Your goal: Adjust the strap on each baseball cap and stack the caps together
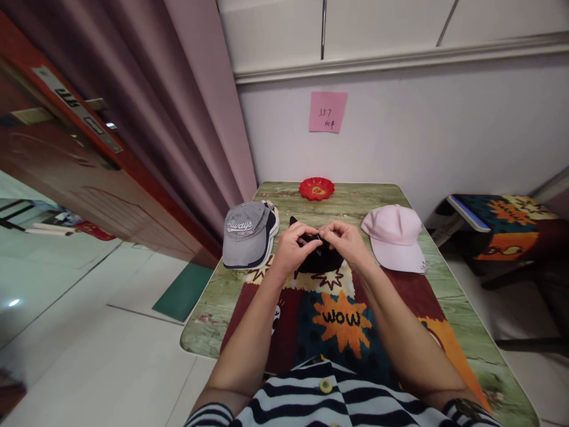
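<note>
The left hand (297, 246) is curling nearly closed, its thumb and fingers pinching the black cap (320, 263) at its upper part. The right hand (344, 238) is closing likewise, its thumb and index finger gripping the same cap, and the fingertips of both hands are almost meeting above it. The exact part being pinched is not showing clearly. The black cap is sitting about midway between the left and right edges of the tabletop (202, 320), partly overlying the far border of a patterned cloth (306, 332) that is bearing the word "WOW" and extending toward the near edge. A gray cap (243, 234) is resting near the left edge, with further brims showing behind it. A pink cap (395, 237) is resting near the right edge, its brim pointing toward the near edge. A red dish (317, 188) is standing close to the far edge, near its middle. Beyond that edge, a pink note (328, 111) is hanging on the white wall (435, 130). A mauve curtain (195, 107) and a wooden door (106, 178) are standing beyond the left edge, and a green mat (184, 290) is lying on the tiled floor (128, 356) below. A second patterned cloth (507, 243) is hanging beyond the right edge.
</note>
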A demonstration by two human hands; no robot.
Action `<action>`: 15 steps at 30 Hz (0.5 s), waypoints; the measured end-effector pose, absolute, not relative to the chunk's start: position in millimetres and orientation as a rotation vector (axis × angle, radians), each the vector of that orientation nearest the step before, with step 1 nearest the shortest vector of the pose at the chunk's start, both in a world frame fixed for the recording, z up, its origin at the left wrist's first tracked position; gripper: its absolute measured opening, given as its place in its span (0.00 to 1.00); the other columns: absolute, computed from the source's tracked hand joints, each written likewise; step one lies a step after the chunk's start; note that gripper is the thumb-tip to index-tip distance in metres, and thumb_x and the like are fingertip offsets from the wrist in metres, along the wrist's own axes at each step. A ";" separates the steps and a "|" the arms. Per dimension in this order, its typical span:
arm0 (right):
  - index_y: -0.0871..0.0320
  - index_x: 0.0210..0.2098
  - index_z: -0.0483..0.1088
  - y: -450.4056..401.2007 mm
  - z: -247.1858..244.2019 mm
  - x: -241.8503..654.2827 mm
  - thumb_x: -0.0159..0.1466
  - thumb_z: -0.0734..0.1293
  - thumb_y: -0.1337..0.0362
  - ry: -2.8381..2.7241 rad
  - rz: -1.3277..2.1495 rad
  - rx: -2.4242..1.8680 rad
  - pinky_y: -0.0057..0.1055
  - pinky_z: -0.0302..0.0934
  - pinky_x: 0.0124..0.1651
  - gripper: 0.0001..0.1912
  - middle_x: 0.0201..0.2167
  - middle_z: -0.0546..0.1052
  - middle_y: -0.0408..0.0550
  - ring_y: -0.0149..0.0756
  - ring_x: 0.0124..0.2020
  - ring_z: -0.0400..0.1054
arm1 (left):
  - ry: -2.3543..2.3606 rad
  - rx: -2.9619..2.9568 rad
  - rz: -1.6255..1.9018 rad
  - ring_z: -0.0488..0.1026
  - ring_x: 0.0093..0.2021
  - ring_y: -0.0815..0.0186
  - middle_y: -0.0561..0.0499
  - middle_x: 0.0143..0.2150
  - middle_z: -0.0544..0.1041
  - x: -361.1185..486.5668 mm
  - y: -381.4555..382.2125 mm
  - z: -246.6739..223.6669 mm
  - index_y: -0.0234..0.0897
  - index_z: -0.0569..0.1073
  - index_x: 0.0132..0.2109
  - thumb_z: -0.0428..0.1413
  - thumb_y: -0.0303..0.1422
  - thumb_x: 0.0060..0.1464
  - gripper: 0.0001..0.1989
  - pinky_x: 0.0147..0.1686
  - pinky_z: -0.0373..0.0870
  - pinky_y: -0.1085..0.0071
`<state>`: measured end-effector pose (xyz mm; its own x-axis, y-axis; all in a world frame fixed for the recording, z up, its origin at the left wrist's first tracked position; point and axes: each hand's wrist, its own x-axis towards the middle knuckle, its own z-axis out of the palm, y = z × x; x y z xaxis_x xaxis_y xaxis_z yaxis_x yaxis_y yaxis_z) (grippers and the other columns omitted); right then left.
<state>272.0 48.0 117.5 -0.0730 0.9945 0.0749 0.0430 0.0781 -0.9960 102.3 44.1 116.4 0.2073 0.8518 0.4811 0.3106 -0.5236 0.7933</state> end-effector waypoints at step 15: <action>0.59 0.24 0.73 59.5 111.5 292.8 0.48 0.79 0.49 -1.418 1.436 -1.069 0.25 0.53 0.24 0.20 0.20 0.73 0.41 0.26 0.21 0.60 | 1.013 1.856 1.207 0.77 0.39 0.64 0.48 0.40 0.81 102.0 42.4 111.4 0.37 0.80 0.41 0.63 0.30 0.53 0.07 0.38 0.74 0.69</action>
